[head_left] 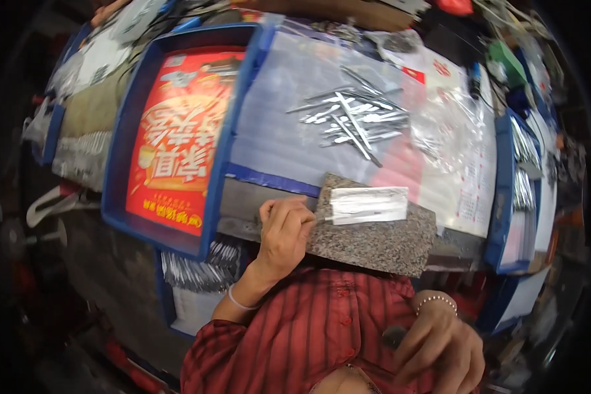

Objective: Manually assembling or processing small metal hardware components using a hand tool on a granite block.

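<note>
My left hand (285, 233) is closed, fingers curled, at the left edge of a speckled stone slab (377, 246). What its fingertips hold, if anything, is hidden. On the slab lies a white rectangular sheet (369, 205) with thin dark marks or slivers on it. My right hand (440, 351) is raised near my chest at the lower right, somewhat blurred, its fingers bent. A small dark round thing (394, 336) shows beside its fingers; I cannot make out what it is. Beyond the slab, slim silvery metal pieces (354, 115) lie in a loose heap.
A blue tray (220, 190) with a red printed sheet (184, 144) stands at the left. Below it, a bin holds many metal pieces (207, 266). Another blue bin (505, 230) with silvery pieces is at the right. Clear plastic bags (450, 125) lie on the covered table.
</note>
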Tool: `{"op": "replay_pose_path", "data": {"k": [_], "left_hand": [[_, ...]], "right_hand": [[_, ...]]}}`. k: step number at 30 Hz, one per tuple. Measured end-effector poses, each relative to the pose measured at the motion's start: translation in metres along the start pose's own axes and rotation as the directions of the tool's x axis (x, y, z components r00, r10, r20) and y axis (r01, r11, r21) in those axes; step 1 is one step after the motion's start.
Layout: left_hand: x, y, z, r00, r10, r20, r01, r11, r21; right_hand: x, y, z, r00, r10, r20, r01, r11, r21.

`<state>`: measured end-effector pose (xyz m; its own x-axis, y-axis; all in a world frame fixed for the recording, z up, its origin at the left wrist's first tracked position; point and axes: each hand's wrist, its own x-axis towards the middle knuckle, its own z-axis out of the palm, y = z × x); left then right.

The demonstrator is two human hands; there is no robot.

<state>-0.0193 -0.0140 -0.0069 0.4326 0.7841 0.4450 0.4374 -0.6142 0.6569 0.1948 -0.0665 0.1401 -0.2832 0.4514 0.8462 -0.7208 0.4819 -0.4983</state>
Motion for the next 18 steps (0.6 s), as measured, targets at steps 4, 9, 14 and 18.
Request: {"op": "replay_pose_path", "data": {"k": [4,9,14,18], "left_hand": [[-0.055,-0.002,-0.038,0.988,-0.139,-0.060,0.139,0.990,0.005],[-0.188,-0.009,-0.098,0.868,-0.474,-0.151,0.496,0.845,0.201],[-0.289,-0.033,-0.127,0.478,-0.649,-0.592,0.851,0.510,0.128],[-0.340,-0.065,-0.122,0.315,-0.595,-0.739,0.906,0.421,0.047]], "right_hand": [[0.007,0.009,0.020,0.994,0.109,0.016,-0.110,0.970,0.219],[0.012,0.039,0.029,0.987,0.142,0.081,-0.163,0.873,0.459],[0.025,0.041,0.034,0.981,0.131,0.141,-0.174,0.917,0.359],[0.018,0.040,0.028,0.970,0.152,0.193,-0.195,0.953,0.231]]}}
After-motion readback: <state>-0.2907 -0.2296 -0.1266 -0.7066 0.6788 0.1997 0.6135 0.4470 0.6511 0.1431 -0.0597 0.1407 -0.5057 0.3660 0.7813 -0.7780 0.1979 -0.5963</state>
